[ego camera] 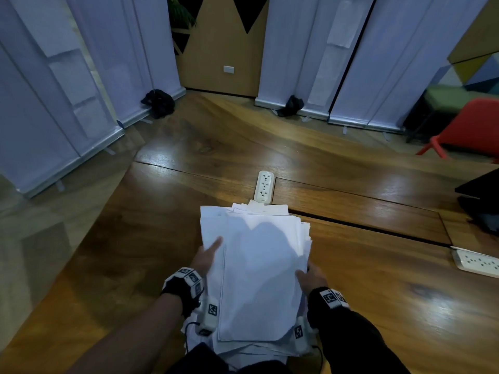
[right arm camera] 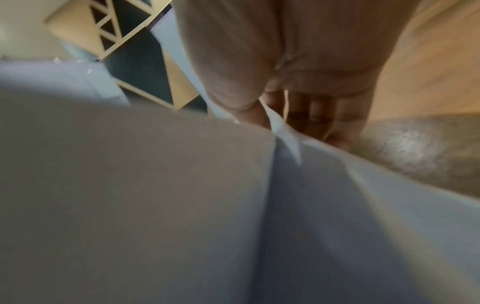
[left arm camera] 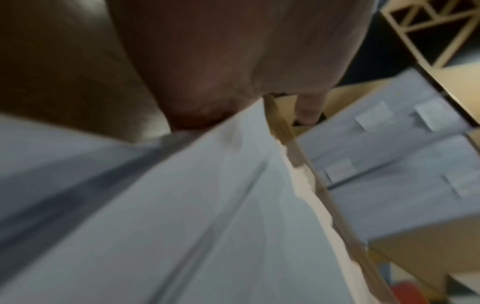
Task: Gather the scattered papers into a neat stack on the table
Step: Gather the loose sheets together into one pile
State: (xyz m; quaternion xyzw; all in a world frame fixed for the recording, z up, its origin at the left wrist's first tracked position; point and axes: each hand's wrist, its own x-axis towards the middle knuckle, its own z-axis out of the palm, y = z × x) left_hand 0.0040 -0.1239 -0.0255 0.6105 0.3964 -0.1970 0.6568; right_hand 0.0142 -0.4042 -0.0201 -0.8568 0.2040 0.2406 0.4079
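An uneven stack of white papers (ego camera: 259,265) lies between my two hands over the near part of the wooden table (ego camera: 378,306), its sheets offset at the far end. My left hand (ego camera: 206,259) grips the stack's left edge, thumb on top. My right hand (ego camera: 313,278) grips the right edge. In the right wrist view the thumb lies above the papers (right arm camera: 155,205) and the fingers (right arm camera: 311,115) below. The left wrist view shows the palm against the papers (left arm camera: 207,205). I cannot tell whether the stack rests on the table.
A white power strip (ego camera: 264,187) lies just beyond the stack, beside a long slot in the table. Another power strip (ego camera: 478,263) sits at the right edge, with a dark object (ego camera: 480,201) behind it. A red chair (ego camera: 464,128) and white banner stands surround the table.
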